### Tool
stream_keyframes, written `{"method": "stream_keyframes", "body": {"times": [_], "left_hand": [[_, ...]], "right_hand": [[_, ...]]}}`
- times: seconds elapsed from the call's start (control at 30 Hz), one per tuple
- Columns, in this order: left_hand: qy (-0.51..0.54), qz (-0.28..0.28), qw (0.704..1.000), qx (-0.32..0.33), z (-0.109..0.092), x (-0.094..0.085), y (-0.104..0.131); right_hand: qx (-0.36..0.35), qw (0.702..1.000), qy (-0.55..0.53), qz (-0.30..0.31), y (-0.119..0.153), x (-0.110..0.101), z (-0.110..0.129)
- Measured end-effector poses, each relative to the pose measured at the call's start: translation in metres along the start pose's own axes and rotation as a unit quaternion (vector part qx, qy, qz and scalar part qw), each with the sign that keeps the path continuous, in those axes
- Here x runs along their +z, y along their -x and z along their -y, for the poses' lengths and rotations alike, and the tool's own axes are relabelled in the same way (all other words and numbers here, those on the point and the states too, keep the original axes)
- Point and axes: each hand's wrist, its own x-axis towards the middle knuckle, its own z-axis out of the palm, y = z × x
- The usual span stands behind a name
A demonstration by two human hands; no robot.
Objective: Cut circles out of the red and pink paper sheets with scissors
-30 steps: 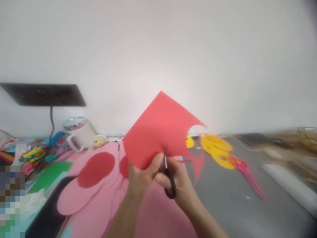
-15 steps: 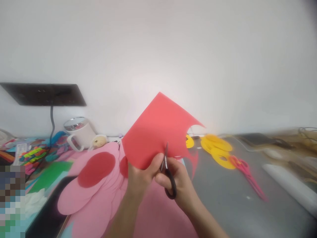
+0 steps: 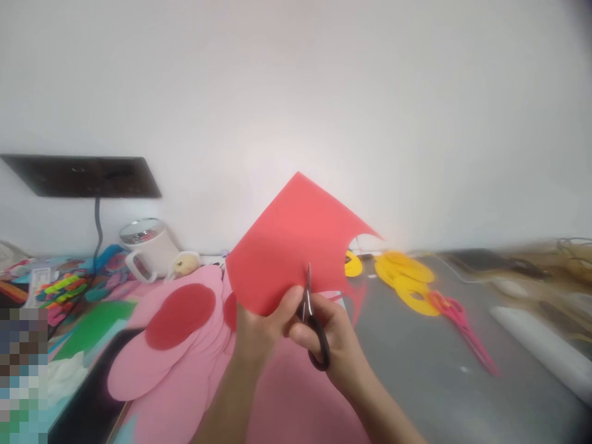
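Observation:
A sheet of red paper is held up in front of me, its right side cut into curves and a thin pointed strip hanging there. My left hand pinches its lower edge, thumb on top. My right hand holds black-handled scissors, whose blades lie at the lower part of the sheet, pointing up. The blades look nearly closed. Below and left are overlapping pink paper ovals with a dark red oval on top.
Pink scissors and yellow paper pieces lie on the grey surface at right. A white mug, green paper and colourful craft bits are at left. Dark panel stands against the wall.
The scissors' blades have shifted slightly left and look closer together. The red sheet has moved slightly left at its lower edge, and its hanging strip has swung left.

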Motion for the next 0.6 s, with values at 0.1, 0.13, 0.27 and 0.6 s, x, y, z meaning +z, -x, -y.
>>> {"method": "stream_keyframes", "body": {"times": [0.1,0.13,0.27,0.6], "left_hand": [[-0.002,0.0,1.0,0.001,0.002,-0.001,-0.001],[-0.005,0.001,1.0,0.003,0.003,-0.002,-0.001],[-0.004,0.009,1.0,0.005,0.005,-0.005,-0.002],[-0.024,0.033,0.999,-0.01,0.009,-0.014,-0.007]], "right_hand": [[-0.002,1.0,-0.003,0.004,0.0,0.0,0.0],[-0.002,1.0,0.0,0.005,0.0,0.0,0.0],[-0.002,1.0,0.006,0.0,0.001,0.001,0.001],[0.005,1.0,0.013,-0.008,-0.002,0.005,0.008]]}}
